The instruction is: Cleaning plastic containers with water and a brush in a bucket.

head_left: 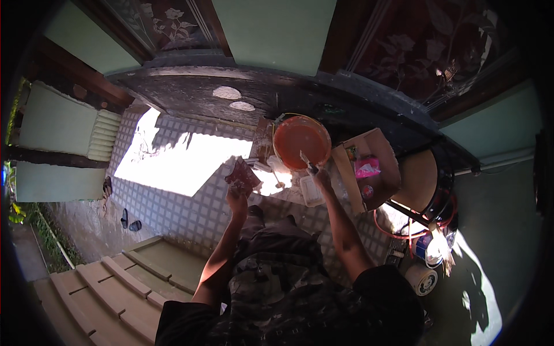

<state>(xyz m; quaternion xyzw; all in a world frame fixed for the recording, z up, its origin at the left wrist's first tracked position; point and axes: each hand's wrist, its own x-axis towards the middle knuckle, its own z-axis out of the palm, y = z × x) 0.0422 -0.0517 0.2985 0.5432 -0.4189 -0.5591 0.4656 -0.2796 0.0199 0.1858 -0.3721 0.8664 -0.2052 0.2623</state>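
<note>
My left hand (236, 195) grips a dark reddish, smeared flat piece (244, 173), possibly a scraper or board, held over the tiled floor. My right hand (320, 179) is closed on a light-tipped putty knife (304, 156) whose blade is over or in a round bucket (294, 135) of orange-brown liquid. Below the bucket lies a pale plastic tray (311, 191). Right of the bucket, an open cardboard box (384, 193) holds a pink packet (367, 168) and small items.
A dark ledge (190, 95) runs along the wall. Slatted tan furniture (98, 282) sits lower left; sandals (135, 225) lie on the tiles (144, 202). At right are a black-framed round object (421, 176), red hose (386, 230) and wheeled item (421, 279).
</note>
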